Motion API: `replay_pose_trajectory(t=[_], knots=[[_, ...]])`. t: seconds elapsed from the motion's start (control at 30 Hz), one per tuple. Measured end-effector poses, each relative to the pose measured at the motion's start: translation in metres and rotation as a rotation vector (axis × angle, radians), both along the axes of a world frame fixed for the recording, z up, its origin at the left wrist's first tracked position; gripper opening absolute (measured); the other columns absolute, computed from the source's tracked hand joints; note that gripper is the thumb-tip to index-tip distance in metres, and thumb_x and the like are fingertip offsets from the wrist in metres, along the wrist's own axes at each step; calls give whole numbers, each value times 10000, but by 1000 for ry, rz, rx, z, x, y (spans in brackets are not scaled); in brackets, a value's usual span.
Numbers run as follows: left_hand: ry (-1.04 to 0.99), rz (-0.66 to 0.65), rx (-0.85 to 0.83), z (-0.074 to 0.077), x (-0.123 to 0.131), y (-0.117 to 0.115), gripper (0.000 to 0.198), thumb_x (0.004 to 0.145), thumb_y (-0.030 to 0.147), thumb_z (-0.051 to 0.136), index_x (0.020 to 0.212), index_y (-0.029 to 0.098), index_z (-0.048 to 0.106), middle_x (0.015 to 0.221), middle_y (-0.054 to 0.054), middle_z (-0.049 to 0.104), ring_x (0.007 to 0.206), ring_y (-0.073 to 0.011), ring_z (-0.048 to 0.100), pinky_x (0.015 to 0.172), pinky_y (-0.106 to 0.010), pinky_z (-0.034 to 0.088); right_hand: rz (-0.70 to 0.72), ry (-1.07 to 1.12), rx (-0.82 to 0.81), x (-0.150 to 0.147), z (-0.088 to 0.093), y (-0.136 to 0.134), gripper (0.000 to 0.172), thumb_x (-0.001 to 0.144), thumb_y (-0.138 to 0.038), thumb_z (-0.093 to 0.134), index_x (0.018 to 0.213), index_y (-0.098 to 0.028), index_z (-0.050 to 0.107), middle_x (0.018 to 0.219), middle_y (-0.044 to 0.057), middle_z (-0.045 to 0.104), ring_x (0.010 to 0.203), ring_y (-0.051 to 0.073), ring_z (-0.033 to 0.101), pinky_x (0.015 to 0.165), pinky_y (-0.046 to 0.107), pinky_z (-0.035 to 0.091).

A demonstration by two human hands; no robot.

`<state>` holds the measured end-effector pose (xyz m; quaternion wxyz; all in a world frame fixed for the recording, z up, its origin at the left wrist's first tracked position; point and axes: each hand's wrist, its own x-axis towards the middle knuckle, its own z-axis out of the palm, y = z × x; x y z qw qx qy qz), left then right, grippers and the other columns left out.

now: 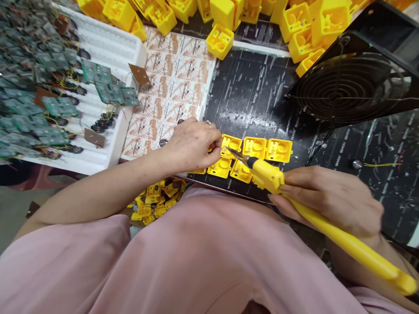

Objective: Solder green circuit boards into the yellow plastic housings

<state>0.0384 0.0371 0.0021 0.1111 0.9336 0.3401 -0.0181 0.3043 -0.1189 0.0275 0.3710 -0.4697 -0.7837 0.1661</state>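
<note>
My right hand (334, 200) grips a yellow soldering iron (266, 172) with a black collar, its long tail running back along my forearm. The metal tip points left and reaches a small yellow plastic case (231, 143) at the left end of the upper row. Close to that tip, my left hand (194, 144) wears a ring and has thumb and fingertips pinched at the case's left edge. Whatever lies in this pinch is too small or hidden to name. Several similar open cases, such as this yellow case (279, 150), form two rows; some are partly covered by my left hand and the iron.
A white foam tray (129, 48) at left bears green circuit boards (59, 106) and wired speakers. Yellow housings (220, 41) crowd the back edge. A black fan (340, 91) stands at right, near a round metal part (357, 164) with wires. More yellow cases (153, 203) lie below the table edge.
</note>
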Motion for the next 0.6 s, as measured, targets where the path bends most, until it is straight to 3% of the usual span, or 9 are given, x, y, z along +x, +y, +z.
replay_pose_trajectory(t=[0.13,0.3,0.37,0.5,0.6], knots=[[1,-1,2,1,-1,1,241,878,265,534,858,207,767,761,-49,749,774,-252,740,762,-382,470,52,-114,-31,13,-7,-1,72,1064,-205,729,1004,-242,738,944,28,800,854,176,810,818,305,727],[25,2,-8,2,1,0,243,890,256,526,859,207,762,763,-60,737,795,-273,742,788,-403,494,35,-73,58,11,-13,1,141,974,-157,839,1007,-237,728,944,14,812,803,169,804,735,286,716],[-1,8,-12,1,-1,-1,247,916,275,526,878,208,761,808,-75,757,864,-297,751,855,-433,522,23,-14,104,10,-18,2,228,930,-166,887,1092,-264,760,922,2,817,768,188,803,679,306,714],[-185,67,-40,-2,-20,-2,399,966,428,591,1264,212,747,1110,-98,826,1179,-344,725,1127,-513,514,-215,125,167,2,-29,-5,631,892,-224,935,1469,-368,726,1022,14,855,747,241,810,619,372,703],[-274,159,-56,-6,-35,-3,522,989,490,605,1438,230,658,1324,-99,800,1331,-332,669,1228,-522,472,-408,185,113,-8,-33,-14,629,930,-224,896,1500,-422,717,1096,24,857,755,255,805,595,403,676]])
